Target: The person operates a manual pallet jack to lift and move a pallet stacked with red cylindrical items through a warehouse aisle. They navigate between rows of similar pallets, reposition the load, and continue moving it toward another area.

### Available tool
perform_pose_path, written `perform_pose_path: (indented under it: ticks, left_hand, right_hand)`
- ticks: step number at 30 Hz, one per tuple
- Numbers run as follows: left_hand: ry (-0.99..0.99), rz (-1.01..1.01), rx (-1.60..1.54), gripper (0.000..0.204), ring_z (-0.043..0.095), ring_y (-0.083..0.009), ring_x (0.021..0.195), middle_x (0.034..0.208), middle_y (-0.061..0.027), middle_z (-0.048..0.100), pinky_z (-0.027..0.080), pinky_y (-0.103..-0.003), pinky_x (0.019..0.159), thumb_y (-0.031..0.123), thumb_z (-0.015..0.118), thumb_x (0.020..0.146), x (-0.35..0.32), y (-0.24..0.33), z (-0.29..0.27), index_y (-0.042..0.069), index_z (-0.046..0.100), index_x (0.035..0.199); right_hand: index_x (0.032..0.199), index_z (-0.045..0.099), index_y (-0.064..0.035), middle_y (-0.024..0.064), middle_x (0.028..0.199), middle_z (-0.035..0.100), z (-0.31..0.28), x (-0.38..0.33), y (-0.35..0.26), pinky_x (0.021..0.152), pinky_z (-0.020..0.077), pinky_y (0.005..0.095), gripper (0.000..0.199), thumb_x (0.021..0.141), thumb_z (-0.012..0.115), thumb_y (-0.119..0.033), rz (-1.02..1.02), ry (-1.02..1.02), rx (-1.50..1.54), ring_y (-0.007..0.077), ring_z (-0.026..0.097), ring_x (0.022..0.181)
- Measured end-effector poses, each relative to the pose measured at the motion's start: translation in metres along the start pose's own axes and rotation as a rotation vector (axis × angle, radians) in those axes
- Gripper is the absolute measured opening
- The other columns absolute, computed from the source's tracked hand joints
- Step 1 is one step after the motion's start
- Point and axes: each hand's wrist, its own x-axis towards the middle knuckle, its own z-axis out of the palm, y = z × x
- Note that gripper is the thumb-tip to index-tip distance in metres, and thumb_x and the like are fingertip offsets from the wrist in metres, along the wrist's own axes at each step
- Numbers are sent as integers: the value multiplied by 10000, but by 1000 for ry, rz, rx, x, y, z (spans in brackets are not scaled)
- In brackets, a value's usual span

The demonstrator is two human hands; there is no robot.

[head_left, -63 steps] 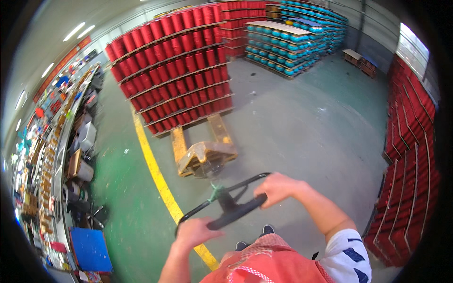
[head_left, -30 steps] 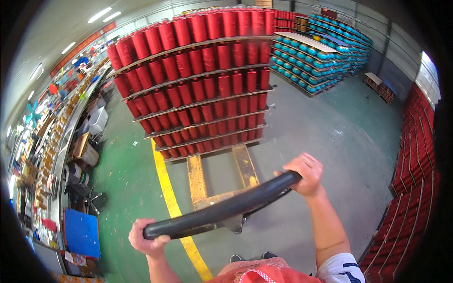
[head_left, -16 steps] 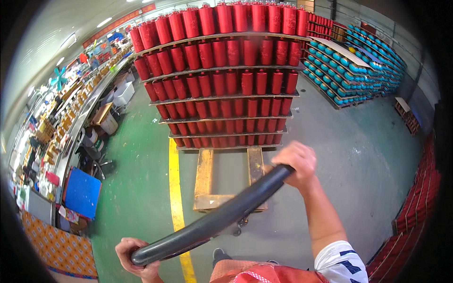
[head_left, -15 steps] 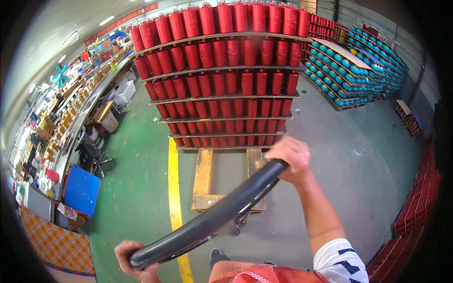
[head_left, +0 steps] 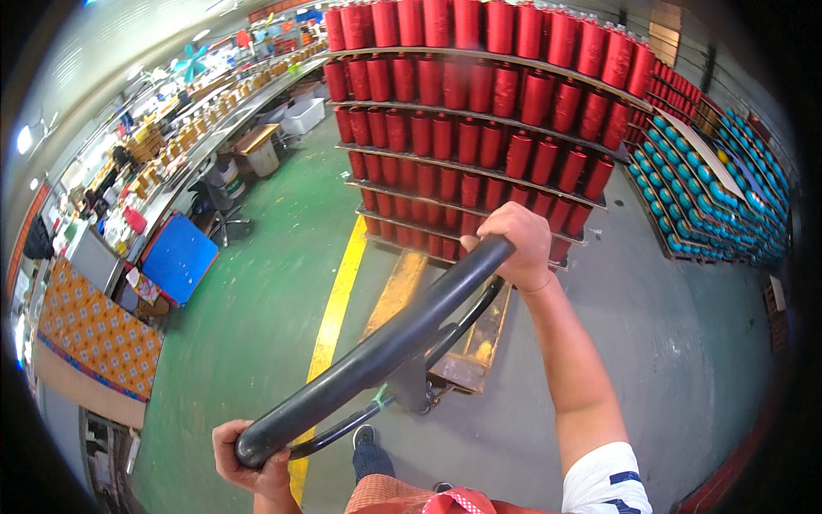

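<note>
Left hand: the left hand (head_left: 253, 454), at the lower edge of the view, has its fingers curled around the near end of the black handle bar (head_left: 377, 351); the grip is closed on the bar
Right hand: the right hand (head_left: 514, 244), arm stretched forward, is wrapped over the far end of the same bar; fingers pressed around it
Handle bar: a thick black loop running slantwise from lower left to upper right, held at both ends; it tops the pallet jack (head_left: 454, 343)
Pallet jack: yellow forks (head_left: 398, 287) lie flat on the floor and reach under the loaded pallet
Floor: a yellow line (head_left: 334, 308) divides green paint on the left from grey concrete on the right
Load: tiers of red thread cones (head_left: 479, 128) stacked on boards, directly ahead
Background: teal cones (head_left: 711, 206) stacked at right; a blue panel (head_left: 180, 257) and cluttered workbenches (head_left: 171, 154) at left
</note>
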Motion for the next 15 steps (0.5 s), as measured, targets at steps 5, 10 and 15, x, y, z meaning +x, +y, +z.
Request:
perform_pose_path:
  ticks: [5, 10, 15]
  left_hand:
    - [45, -1, -16, 586, 537, -141, 714, 783, -32, 557, 432, -264, 670, 424, 863, 580, 12, 3, 13, -1, 585, 873]
    - [89, 44, -28, 491, 528, -132, 722, 779, -25, 557, 428, -252, 676, 319, 834, 595, 47, -12, 25, -4, 593, 875]
    - [107, 78, -21, 414, 511, -119, 700, 792, -15, 553, 423, -236, 666, 207, 782, 564, 106, -42, 33, 7, 600, 876]
  right_hand:
    - [761, 556, -138, 28, 666, 605, 38, 6, 21, 511, 475, 304, 330, 614, 852, -133, -8, 25, 56, 213, 609, 589]
    - [743, 551, -106, 44, 651, 579, 82, 18, 36, 504, 457, 322, 324, 617, 850, -121, -34, 71, 116, 220, 588, 570]
    - [741, 554, -102, 50, 650, 560, 133, 36, 45, 514, 449, 334, 317, 630, 849, -127, -4, 62, 119, 235, 577, 576]
